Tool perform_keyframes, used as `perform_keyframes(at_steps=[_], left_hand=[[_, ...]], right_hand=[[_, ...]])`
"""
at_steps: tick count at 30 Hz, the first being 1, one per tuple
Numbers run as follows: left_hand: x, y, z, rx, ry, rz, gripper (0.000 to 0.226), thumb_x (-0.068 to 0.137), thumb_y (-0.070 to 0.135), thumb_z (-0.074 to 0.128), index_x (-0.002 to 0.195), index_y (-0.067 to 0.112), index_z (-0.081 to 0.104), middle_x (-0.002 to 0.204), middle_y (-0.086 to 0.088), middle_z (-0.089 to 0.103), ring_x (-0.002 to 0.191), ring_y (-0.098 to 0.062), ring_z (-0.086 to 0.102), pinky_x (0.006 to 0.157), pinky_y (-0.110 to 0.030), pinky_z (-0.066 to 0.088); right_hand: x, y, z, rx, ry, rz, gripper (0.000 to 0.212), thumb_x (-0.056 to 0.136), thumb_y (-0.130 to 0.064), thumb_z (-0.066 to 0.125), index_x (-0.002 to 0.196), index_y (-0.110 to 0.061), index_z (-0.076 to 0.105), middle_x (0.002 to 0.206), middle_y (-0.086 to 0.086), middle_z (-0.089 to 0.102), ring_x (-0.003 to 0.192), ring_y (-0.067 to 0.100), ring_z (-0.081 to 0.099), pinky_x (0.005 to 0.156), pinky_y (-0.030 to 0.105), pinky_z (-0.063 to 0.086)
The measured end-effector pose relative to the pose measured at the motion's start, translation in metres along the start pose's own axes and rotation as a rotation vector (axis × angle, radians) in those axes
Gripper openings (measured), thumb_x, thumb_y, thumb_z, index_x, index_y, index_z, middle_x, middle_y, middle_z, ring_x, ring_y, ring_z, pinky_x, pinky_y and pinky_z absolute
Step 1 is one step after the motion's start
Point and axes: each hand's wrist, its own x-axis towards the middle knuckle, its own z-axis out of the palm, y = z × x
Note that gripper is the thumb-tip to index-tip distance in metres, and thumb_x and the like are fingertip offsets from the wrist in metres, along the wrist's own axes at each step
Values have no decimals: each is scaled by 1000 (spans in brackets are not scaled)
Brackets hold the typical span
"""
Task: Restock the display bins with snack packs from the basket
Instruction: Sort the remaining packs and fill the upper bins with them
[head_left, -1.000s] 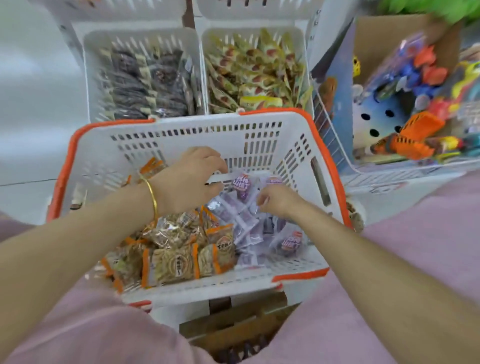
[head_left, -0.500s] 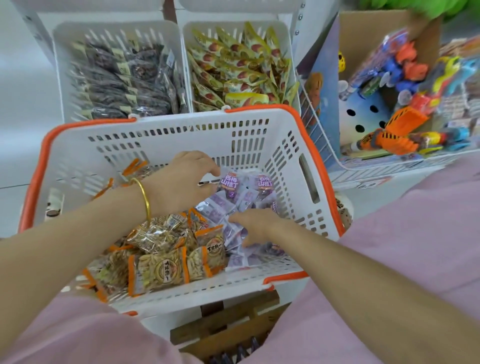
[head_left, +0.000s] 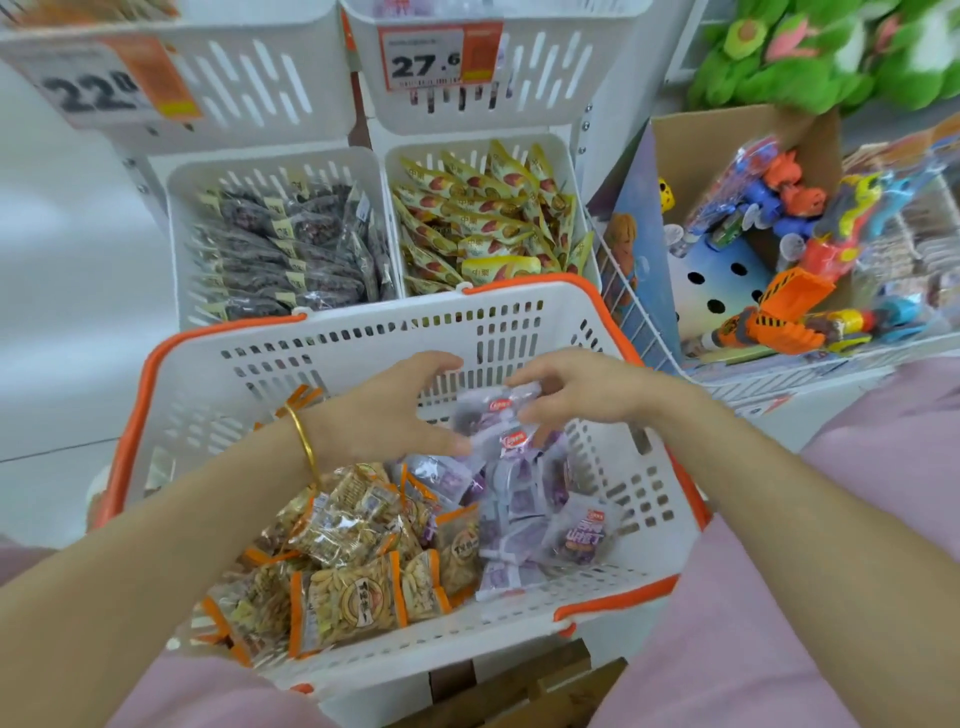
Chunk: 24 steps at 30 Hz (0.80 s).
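The white basket with an orange rim (head_left: 363, 332) sits in front of me. Inside it, orange-edged nut packs (head_left: 348, 597) lie on the left and purple snack packs (head_left: 524, 509) on the right. My right hand (head_left: 582, 395) pinches a small bunch of purple packs (head_left: 498, 421) lifted above the pile. My left hand (head_left: 384, 410), with a gold bangle on its wrist, curves round the bunch's left side, thumb underneath. Behind the basket are display bins: dark packs (head_left: 280, 244) in the left one and yellow date packs (head_left: 483, 218) in the right one.
Two upper white bins carry price tags, 22 (head_left: 98, 88) and 27.6 (head_left: 426, 57). A wire rack on the right holds a cardboard box of plastic toys (head_left: 779, 249). Green plush (head_left: 831, 47) sits above it. Pink fabric (head_left: 779, 623) covers my lap.
Both hands have risen from the pile and come together, lifting a bunch of purple packs. The view has tilted up, so the upper bins and price tags now show.
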Motion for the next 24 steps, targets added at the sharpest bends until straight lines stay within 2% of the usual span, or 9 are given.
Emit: perform_keyframes(at_steps=[2,5,7,10,12,15,18,21,24], left_hand=[[0,3,1,-83,-21,23,88,76,25,76,145,25,22,141,14,33,132,-5,33,99,-19,36],[1,6,0,-216,54,82,74,76,14,76,136,15,35,125,3,55,107,-9,58,83,-19,52],[1,6,-4,-309,148,101,59,77,9,74,128,12,44,115,-1,61,101,-12,62,84,-28,55],[1,3,-14,-363,202,81,58,78,27,76,127,15,47,116,-2,63,105,-15,62,91,-38,52],[-1,5,-18,-426,178,91,66,73,44,75,126,15,49,115,-8,64,103,-22,64,89,-43,53],[-4,11,-19,-545,188,143,51,83,38,66,118,3,54,103,-16,68,93,-32,66,83,-39,55],[-4,12,-22,-743,205,93,38,91,29,54,123,9,54,115,-15,66,105,-35,63,91,-44,53],[-3,15,-26,-883,219,28,26,95,28,48,112,11,60,109,-14,69,99,-34,65,82,-38,57],[-1,19,-29,-940,180,24,40,95,38,40,112,9,61,103,-11,72,92,-27,69,74,-30,59]], right_hand=[[-6,-6,-6,192,-13,-62,29,90,-12,62,119,-15,59,96,-1,70,87,25,71,81,30,55],[-8,-13,-5,358,-25,-100,25,92,-14,59,117,-13,61,107,11,71,92,31,69,90,38,54],[-9,-20,-2,428,29,-112,30,91,-22,58,121,-16,56,99,12,71,80,25,71,85,35,56],[-13,-34,0,505,147,-122,52,82,-35,63,125,-13,46,85,11,66,65,19,65,66,27,55],[-12,-40,0,381,255,-176,43,83,-28,68,118,-12,47,72,6,64,56,15,58,53,23,47],[-9,-43,-4,346,407,-255,17,85,-23,68,93,-10,60,59,0,59,46,12,46,43,22,36],[-11,-42,-15,450,492,-247,10,88,-19,64,79,-15,62,58,-6,58,50,12,42,47,24,31],[-11,-41,-19,595,510,-251,13,91,-19,59,78,-17,60,65,-6,61,58,11,49,55,27,36],[-10,-47,-12,775,459,-268,13,91,-17,56,79,-15,59,60,-7,63,52,6,53,54,24,45]])
